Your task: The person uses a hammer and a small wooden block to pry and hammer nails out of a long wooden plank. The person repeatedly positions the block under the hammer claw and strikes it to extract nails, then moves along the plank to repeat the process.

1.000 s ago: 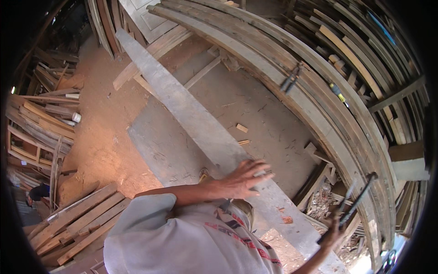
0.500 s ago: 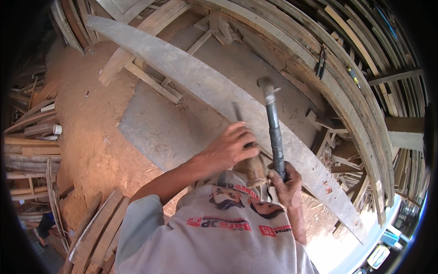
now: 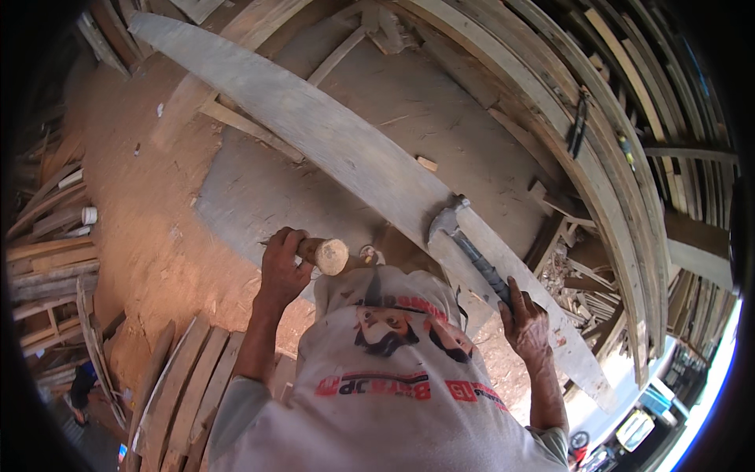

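My left hand (image 3: 285, 263) is closed around a wood-handled chisel (image 3: 324, 255), held left of my shirt front. The round butt of its handle faces up toward me; most of the blade is hidden by the fingers. On the right, my right hand (image 3: 525, 321) grips the dark, wrapped handle of a claw hammer (image 3: 481, 261), its index finger stretched along the handle. The hammer's head lies over a long grey curved plank (image 3: 338, 122); whether it touches the wood I cannot tell. The plank runs diagonally from far left to near right.
A small wood block (image 3: 426, 164) sits at the plank's far edge. Long curved timbers (image 3: 543, 94) bend along the right, with pliers (image 3: 579, 124) and a yellow-handled screwdriver (image 3: 626, 151) on them. Stacked boards (image 3: 185, 377) stand near left. Scrap wood (image 3: 55, 267) is piled further left.
My left hand has moved left with the chisel, away from the right hand. The hammer, upright before, has tipped down over the plank as my right hand shifted slightly right.
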A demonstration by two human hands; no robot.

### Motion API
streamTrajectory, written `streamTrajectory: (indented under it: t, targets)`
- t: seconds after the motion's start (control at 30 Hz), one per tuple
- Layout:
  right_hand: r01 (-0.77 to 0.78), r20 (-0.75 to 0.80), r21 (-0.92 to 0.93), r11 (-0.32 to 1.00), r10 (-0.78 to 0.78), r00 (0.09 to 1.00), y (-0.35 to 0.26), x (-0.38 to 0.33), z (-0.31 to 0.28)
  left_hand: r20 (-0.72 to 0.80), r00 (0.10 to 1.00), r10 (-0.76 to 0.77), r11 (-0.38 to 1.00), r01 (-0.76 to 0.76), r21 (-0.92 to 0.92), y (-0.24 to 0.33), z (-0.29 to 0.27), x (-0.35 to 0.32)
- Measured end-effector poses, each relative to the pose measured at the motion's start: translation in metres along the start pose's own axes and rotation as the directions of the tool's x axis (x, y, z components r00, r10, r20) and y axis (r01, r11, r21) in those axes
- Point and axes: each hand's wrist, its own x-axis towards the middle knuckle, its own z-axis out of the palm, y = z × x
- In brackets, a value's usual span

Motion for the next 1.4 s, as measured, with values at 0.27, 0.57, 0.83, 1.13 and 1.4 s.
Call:
streamTrajectory:
  t: [0.27,0.57,0.83,1.13,1.4]
  targets:
    - [0.177,0.075,0.022,0.984,-0.178,0.981,-0.069,0.110,0.001,-0.006,0.996,-0.087,0.996,0.087,0.003,-0.008,-0.029,0.036]
    - [0.172,0.041,0.093,0.981,-0.176,0.983,-0.174,0.228,0.012,0.026,0.999,-0.040,0.997,0.041,-0.063,-0.075,-0.084,0.104]
    - [-0.049,0.021,0.115,0.992,0.047,0.999,-0.231,0.211,0.024,0.095,0.995,0.009,0.967,0.015,-0.254,-0.146,-0.137,0.179]
    - [-0.261,-0.045,0.046,0.964,0.263,0.964,-0.198,0.101,0.010,-0.105,0.963,0.250,0.867,-0.271,-0.418,-0.150,-0.142,0.249]
    - [-0.115,-0.165,0.204,0.972,0.150,0.975,-0.244,0.192,0.064,-0.178,0.943,0.283,0.619,-0.321,-0.717,-0.054,-0.139,0.295]
